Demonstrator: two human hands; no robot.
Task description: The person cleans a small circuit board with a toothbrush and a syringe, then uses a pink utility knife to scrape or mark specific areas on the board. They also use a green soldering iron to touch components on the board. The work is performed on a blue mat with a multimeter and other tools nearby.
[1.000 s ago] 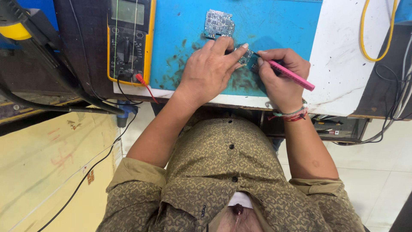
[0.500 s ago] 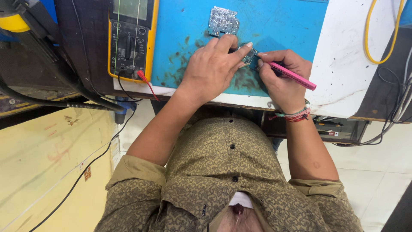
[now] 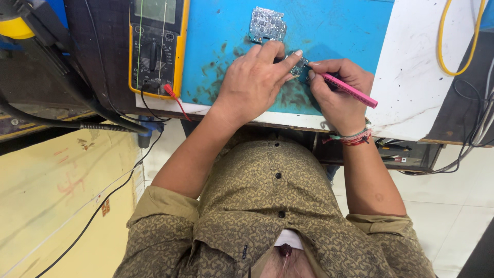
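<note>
Seen from above, upside down to the wearer: tabletop (image 3: 427, 77) white at the right, covered in the middle by a stained blue work mat (image 3: 339, 25), likely laid there to shield the surface and give small parts a contrasting ground. At the mat's left edge, a yellow-cased multimeter (image 3: 154, 46) with a red probe lead (image 3: 175, 100) trailing off the front edge, parked within easy reach. Near the far edge of the mat, 1 silvery circuit board (image 3: 267, 23), lying apart from the hands.

Left hand (image 3: 254, 85) spread palm-down on the mat, fingers (image 3: 290, 61) closed down on a small blue circuit board (image 3: 299, 68), apparently to pin it steady. Right hand (image 3: 337, 92) just beside it, fingers curled shut around a pink pen-like tool (image 3: 352, 93), gripped low like a pencil for fine control, tip meeting that small board between the 2 hands.
</note>
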